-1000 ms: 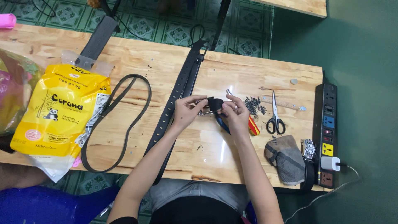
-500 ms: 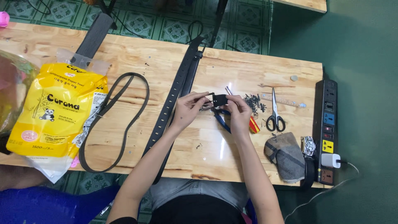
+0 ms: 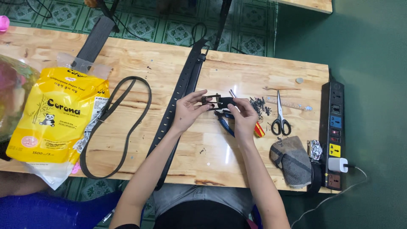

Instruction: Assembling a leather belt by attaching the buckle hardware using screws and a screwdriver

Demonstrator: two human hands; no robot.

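My left hand [image 3: 186, 112] and my right hand [image 3: 242, 116] meet above the middle of the wooden table [image 3: 254, 72]. Between their fingertips they hold a small dark belt buckle [image 3: 215, 101] with a short black strap end. A long black belt [image 3: 178, 99] with punched holes lies just left of my left hand, running from the far edge down past the near edge. Blue-handled pliers [image 3: 225, 124] lie on the table under my hands. A red-and-yellow handled tool [image 3: 258, 129] lies beside my right hand.
Scissors [image 3: 280, 118] and a pile of small dark screws [image 3: 258, 105] lie to the right. A grey pouch [image 3: 292, 160], a wristwatch [image 3: 315, 149] and a black power strip [image 3: 334, 131] sit at the right edge. A looped thin belt [image 3: 123, 127] and a yellow bag [image 3: 53, 114] lie left.
The buckle has turned between my fingers and my hands have drawn slightly apart on it. The view has shifted a little; nothing else on the table moved.
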